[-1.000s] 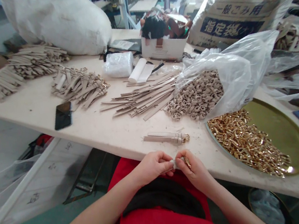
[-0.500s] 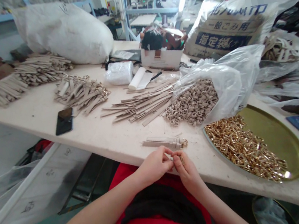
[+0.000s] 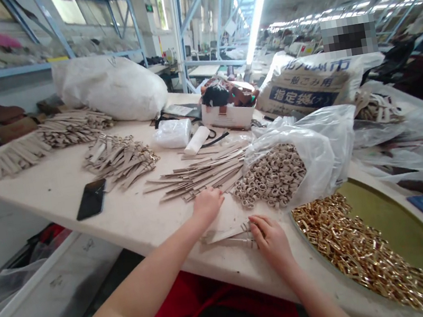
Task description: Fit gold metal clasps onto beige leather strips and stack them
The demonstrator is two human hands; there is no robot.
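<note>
My left hand (image 3: 208, 205) is over the near ends of a fan of flat beige strips (image 3: 183, 181), its fingers curled together; whether a strip is between them is hidden. Close to the table's front edge, my right hand (image 3: 272, 239) has its fingers closed on the buckle end of a beige strap (image 3: 225, 234). That strap lies by another buckled one on the tabletop. A heap of small beige loops (image 3: 272, 175) spills from a clear plastic bag (image 3: 323, 141) just beyond my hands.
Gold buckles (image 3: 358, 248) fill part of a round tray (image 3: 401, 219) on the right. To the left lie a phone (image 3: 91, 199), buckled straps (image 3: 119, 159) and more strips (image 3: 74, 128). Behind stand a white sack (image 3: 112, 88), a filled box (image 3: 227, 116) and a printed bag (image 3: 304, 82).
My hands, together at the table edge before, have parted. The left moved forward to the loose strips; the right moved onto the buckled straps. The camera view has tilted up.
</note>
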